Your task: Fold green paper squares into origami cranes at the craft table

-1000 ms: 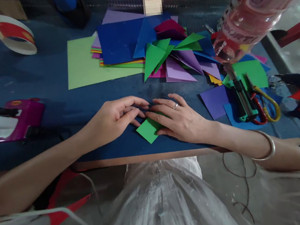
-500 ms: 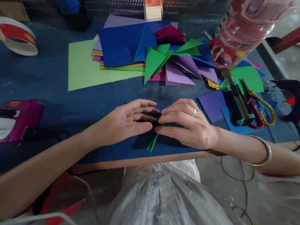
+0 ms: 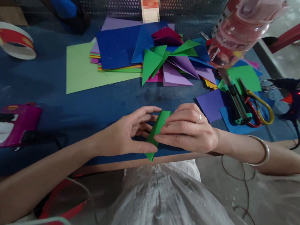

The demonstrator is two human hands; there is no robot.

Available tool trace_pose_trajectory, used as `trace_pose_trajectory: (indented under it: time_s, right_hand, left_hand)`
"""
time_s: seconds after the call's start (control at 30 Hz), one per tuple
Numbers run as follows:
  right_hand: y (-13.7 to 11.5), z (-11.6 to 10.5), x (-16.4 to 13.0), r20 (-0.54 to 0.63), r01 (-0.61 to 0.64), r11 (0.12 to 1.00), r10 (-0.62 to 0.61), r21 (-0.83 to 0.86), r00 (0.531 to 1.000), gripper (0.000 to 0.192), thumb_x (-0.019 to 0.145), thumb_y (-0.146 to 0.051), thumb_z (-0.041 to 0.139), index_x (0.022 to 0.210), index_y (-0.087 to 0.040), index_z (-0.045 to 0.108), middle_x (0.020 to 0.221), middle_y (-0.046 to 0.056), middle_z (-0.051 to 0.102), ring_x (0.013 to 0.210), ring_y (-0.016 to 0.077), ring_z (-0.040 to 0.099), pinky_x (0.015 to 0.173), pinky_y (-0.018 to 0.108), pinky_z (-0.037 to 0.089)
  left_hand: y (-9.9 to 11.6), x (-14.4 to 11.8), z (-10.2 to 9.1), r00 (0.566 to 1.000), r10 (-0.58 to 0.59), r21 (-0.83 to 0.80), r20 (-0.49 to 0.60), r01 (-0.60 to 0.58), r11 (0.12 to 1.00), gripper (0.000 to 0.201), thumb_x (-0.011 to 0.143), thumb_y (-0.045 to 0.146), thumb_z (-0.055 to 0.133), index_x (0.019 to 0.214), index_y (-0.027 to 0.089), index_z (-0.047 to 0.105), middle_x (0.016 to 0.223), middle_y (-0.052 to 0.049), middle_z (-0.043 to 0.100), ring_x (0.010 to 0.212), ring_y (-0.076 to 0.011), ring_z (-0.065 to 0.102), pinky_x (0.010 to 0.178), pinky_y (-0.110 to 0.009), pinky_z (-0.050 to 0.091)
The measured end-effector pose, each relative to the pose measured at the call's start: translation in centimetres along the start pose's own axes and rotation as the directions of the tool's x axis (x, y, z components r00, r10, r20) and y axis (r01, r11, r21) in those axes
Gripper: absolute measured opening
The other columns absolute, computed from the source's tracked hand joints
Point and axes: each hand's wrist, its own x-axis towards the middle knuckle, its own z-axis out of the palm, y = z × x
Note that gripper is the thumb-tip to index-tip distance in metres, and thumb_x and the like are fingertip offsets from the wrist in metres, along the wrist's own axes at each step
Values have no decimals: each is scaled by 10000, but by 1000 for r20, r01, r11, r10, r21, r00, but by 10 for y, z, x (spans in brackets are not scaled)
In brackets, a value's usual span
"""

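A folded strip of green paper (image 3: 158, 125) is pinched between the thumb and fingers of my right hand (image 3: 190, 128), tilted above the table's front edge. My left hand (image 3: 126, 132) is beside its left side, with the fingers curved and apart from the thumb. The left thumb overlaps the lower part of the paper; whether it presses on it, I cannot tell. Behind both hands lie folded green paper pieces (image 3: 152, 64), purple folded pieces (image 3: 174, 75) and a dark blue sheet (image 3: 118, 46) on a stack of coloured paper.
To the right are a utility knife (image 3: 236, 100), scissors (image 3: 261, 107), a purple paper square (image 3: 210, 105), a glue gun (image 3: 297, 94) with a lit light and a pink bottle (image 3: 238, 33). On the left are a magenta device (image 3: 26, 121) and a tape roll (image 3: 13, 40). A light green sheet (image 3: 79, 68) lies behind.
The green paper has turned from edge-on to show its broad face and stands higher between my hands. My left hand has moved slightly lower, its thumb now over the paper.
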Motion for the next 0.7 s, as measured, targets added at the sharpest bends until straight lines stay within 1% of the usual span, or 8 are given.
trace_pose_trajectory:
  time_s: [0.1,0.17,0.27,0.37,0.43,0.5,0.63,0.7]
  right_hand:
    - [-2,3,-2,26,-66,998,66,9,997,169,1006,-175,637,1144,-212,726,1026,2,771,1013,147,691,905,319,563]
    - [-4,4,-2,17,-194,981,194,1,981,217,1019,-213,621,1226,-239,680,1092,27,744,1047,164,687,916,333,564]
    - [-7,5,-3,13,-448,892,448,62,894,320,991,-321,677,1290,-243,594,1163,80,686,1097,232,669,931,406,567]
    - [-8,6,-5,155,-653,683,643,329,750,345,1014,-365,636,1301,-220,512,1049,64,675,974,210,678,843,388,581]
    - [-8,8,-7,322,-730,460,684,504,654,296,1054,-383,561,1285,-217,478,917,15,662,836,159,667,752,324,570]
    - [-9,10,-7,433,-763,284,686,580,585,312,1047,-401,576,1268,-220,451,836,-24,637,745,129,642,680,278,542]
    - [-11,13,-6,459,-757,130,726,640,512,552,936,-372,749,1315,-227,374,814,-61,631,698,105,629,629,234,519]
    - [-11,14,-5,484,-750,95,709,655,512,556,918,-381,769,1313,-215,416,824,-53,647,712,105,643,644,233,535]
  left_hand:
    - [-1,0,4,997,-1,-1,-75,1,1000,814,734,219,854,1445,275,459,1244,-72,668,1002,-206,705,859,-351,606]
    - [-3,1,3,987,15,-34,-159,-20,999,766,757,232,838,1432,261,477,1174,-65,683,949,-195,710,811,-325,608]
    - [-5,2,0,966,34,-94,-255,-60,994,722,775,226,826,1413,236,488,1088,-59,707,923,-196,724,787,-306,612]
    - [-6,3,-2,949,26,-149,-315,-77,986,709,764,194,836,1382,218,489,1059,-54,725,961,-207,734,794,-291,617]
    - [-7,4,-3,945,25,-185,-326,-90,979,695,770,176,836,1368,214,483,1076,-56,733,986,-204,736,812,-282,619]
    - [-9,4,-3,945,26,-213,-326,-100,972,684,775,169,840,1357,214,484,1081,-54,739,984,-199,739,813,-273,620]
    - [-10,4,-3,934,30,-229,-357,-118,966,708,750,203,873,1355,212,505,1095,-65,752,958,-210,746,800,-290,629]
    - [-11,4,-3,928,37,-235,-370,-131,963,716,747,203,879,1357,208,505,1135,-79,750,958,-211,750,803,-293,632]
